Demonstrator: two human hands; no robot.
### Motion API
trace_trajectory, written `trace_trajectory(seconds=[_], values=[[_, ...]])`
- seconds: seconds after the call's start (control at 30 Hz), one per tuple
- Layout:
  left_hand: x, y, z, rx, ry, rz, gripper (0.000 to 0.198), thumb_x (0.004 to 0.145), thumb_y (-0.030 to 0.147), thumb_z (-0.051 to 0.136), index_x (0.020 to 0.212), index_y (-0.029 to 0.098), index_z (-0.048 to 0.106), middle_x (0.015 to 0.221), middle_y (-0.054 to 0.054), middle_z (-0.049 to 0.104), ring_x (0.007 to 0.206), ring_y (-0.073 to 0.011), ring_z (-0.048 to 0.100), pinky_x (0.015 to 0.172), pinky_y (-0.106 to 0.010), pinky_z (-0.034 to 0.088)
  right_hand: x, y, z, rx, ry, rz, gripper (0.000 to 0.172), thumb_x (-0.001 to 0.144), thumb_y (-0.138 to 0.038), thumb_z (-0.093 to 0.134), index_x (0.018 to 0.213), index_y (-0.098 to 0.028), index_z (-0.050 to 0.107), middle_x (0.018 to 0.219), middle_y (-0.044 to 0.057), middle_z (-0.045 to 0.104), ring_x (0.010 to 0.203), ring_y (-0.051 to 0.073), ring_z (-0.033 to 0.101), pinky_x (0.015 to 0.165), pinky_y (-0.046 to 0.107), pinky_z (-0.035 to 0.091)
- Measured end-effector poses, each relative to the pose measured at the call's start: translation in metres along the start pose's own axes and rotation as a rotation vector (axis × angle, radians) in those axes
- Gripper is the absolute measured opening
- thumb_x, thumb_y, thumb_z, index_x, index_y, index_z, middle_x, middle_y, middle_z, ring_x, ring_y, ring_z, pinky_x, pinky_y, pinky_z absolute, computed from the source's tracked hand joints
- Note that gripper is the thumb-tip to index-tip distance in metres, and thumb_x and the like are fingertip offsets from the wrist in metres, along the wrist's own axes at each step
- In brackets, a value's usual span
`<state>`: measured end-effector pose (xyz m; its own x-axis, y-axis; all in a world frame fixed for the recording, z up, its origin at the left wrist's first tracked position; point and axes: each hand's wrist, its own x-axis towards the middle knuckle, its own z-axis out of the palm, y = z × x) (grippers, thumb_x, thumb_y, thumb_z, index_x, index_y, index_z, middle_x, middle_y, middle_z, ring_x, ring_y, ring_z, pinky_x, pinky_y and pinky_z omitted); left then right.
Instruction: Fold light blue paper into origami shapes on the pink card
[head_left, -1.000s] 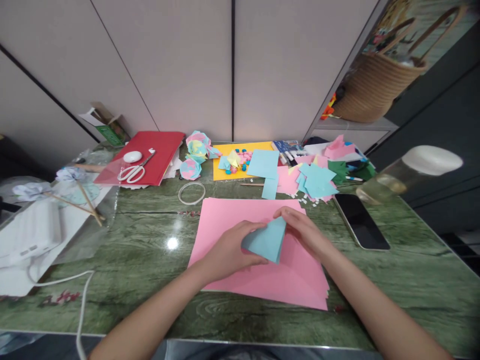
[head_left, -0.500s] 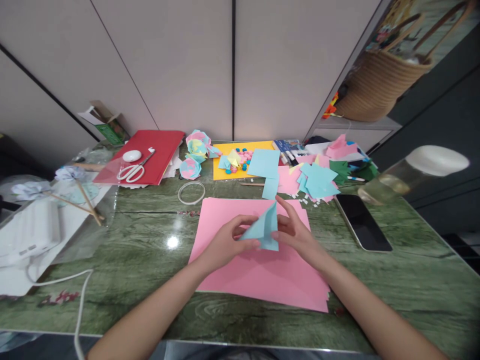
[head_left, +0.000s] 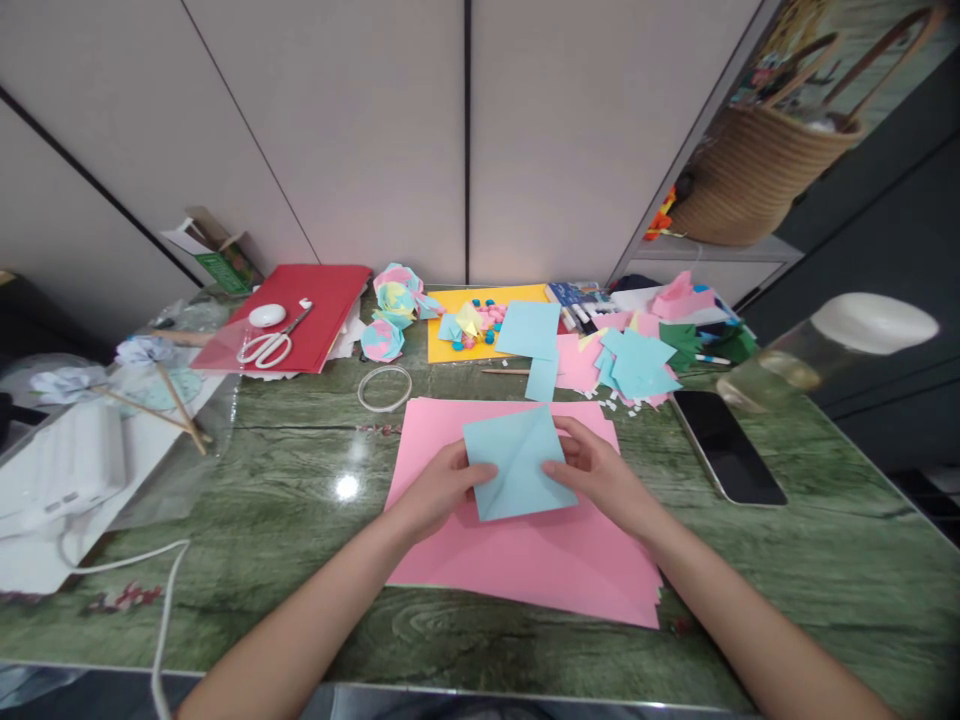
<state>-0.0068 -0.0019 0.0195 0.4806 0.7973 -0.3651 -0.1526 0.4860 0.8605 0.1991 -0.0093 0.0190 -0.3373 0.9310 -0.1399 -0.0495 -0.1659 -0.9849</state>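
Observation:
A square of light blue paper with a diagonal crease is spread nearly flat between my two hands. My left hand pinches its left edge, thumb on top and fingers behind. On the opposite edge my right hand grips it the same way, its fingers partly hidden behind the sheet. Both hands are over a stack of large pink paper sheets lying on the table. Beyond the stack lie more light blue squares.
White scissors rest on a red folder at back left. Folded paper balls and a tape ring are nearby. A phone, a bottle and paper pieces occupy the right. A white cable runs at left.
The light blue paper, folded into a triangle half a second ago, is now opened out into a square. Both hands have shifted to its left and right edges.

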Motion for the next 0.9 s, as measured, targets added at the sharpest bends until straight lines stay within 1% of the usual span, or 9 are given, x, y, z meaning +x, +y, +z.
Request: trace_trajectory(seconds=[0.13, 0.23, 0.4, 0.47, 0.63, 0.73, 0.8, 0.9], values=[[0.000, -0.002, -0.001, 0.035, -0.054, 0.026, 0.030, 0.073, 0.022, 0.060, 0.103, 0.017, 0.060, 0.096, -0.006, 0.063, 0.082, -0.0177, 0.057, 0.074, -0.031, 0.043, 0.000, 0.001, 0.001, -0.010, -0.012, 0.006, 0.041, 0.074, -0.023, 0.062, 0.114, -0.023, 0.049, 0.099, 0.004, 0.063, 0.084, 0.017, 0.060, 0.069, 0.030, 0.049], [0.000, -0.003, -0.002, 0.044, -0.066, 0.042, 0.027, 0.074, 0.023, 0.059, 0.100, 0.017, 0.061, 0.091, -0.005, 0.063, 0.077, -0.0157, 0.056, 0.073, -0.030, 0.042, -0.002, 0.001, 0.001, 0.001, -0.019, 0.024, 0.040, 0.075, -0.023, 0.061, 0.113, -0.023, 0.049, 0.097, 0.004, 0.064, 0.081, 0.018, 0.061, 0.067, 0.030, 0.049], [0.001, -0.004, -0.003, 0.032, -0.009, -0.005, 0.018, 0.071, 0.024, 0.062, 0.087, 0.016, 0.063, 0.078, -0.001, 0.061, 0.070, -0.0134, 0.053, 0.070, -0.028, 0.042, -0.002, 0.000, 0.000, 0.006, 0.002, 0.031, 0.039, 0.074, -0.024, 0.062, 0.111, -0.022, 0.052, 0.094, 0.004, 0.065, 0.080, 0.018, 0.061, 0.066, 0.030, 0.048], [0.002, -0.004, -0.003, 0.015, 0.002, -0.010, 0.018, 0.070, 0.025, 0.064, 0.084, 0.015, 0.064, 0.074, -0.001, 0.060, 0.069, -0.0136, 0.054, 0.068, -0.027, 0.041, -0.002, 0.000, 0.000, 0.008, 0.004, 0.033, 0.038, 0.073, -0.024, 0.062, 0.110, -0.022, 0.053, 0.092, 0.004, 0.065, 0.078, 0.018, 0.061, 0.066, 0.030, 0.048], [0.003, -0.003, -0.002, -0.084, -0.008, -0.050, 0.022, 0.066, 0.024, 0.068, 0.085, 0.013, 0.065, 0.070, -0.001, 0.060, 0.066, -0.0124, 0.054, 0.063, -0.024, 0.041, -0.003, -0.001, 0.000, 0.011, 0.018, 0.040, 0.030, 0.074, -0.025, 0.062, 0.103, -0.022, 0.056, 0.085, 0.002, 0.063, 0.071, 0.013, 0.057, 0.060, 0.024, 0.044], [0.002, 0.001, -0.002, -0.172, 0.005, -0.065, 0.024, 0.065, 0.019, 0.069, 0.088, 0.013, 0.065, 0.074, -0.002, 0.062, 0.069, -0.0119, 0.057, 0.065, -0.023, 0.044, -0.003, 0.000, -0.002, 0.064, 0.060, 0.059, 0.025, 0.078, -0.026, 0.057, 0.103, -0.023, 0.057, 0.080, 0.000, 0.061, 0.067, 0.012, 0.055, 0.059, 0.023, 0.043], [0.002, 0.004, -0.003, -0.225, 0.027, -0.082, 0.023, 0.066, 0.016, 0.067, 0.089, 0.013, 0.064, 0.078, -0.003, 0.064, 0.070, -0.0122, 0.059, 0.065, -0.022, 0.046, -0.002, 0.000, -0.005, 0.123, 0.090, 0.071, 0.024, 0.079, -0.024, 0.052, 0.103, -0.024, 0.057, 0.084, 0.001, 0.061, 0.073, 0.013, 0.056, 0.063, 0.024, 0.044], [0.002, 0.007, -0.006, -0.277, 0.033, -0.137, 0.019, 0.067, 0.013, 0.066, 0.085, 0.014, 0.062, 0.075, -0.002, 0.064, 0.065, -0.0111, 0.061, 0.053, -0.016, 0.045, 0.000, -0.001, -0.007, 0.125, 0.058, 0.040, 0.033, 0.074, -0.019, 0.055, 0.107, -0.025, 0.055, 0.102, 0.003, 0.060, 0.091, 0.017, 0.056, 0.074, 0.027, 0.044]])
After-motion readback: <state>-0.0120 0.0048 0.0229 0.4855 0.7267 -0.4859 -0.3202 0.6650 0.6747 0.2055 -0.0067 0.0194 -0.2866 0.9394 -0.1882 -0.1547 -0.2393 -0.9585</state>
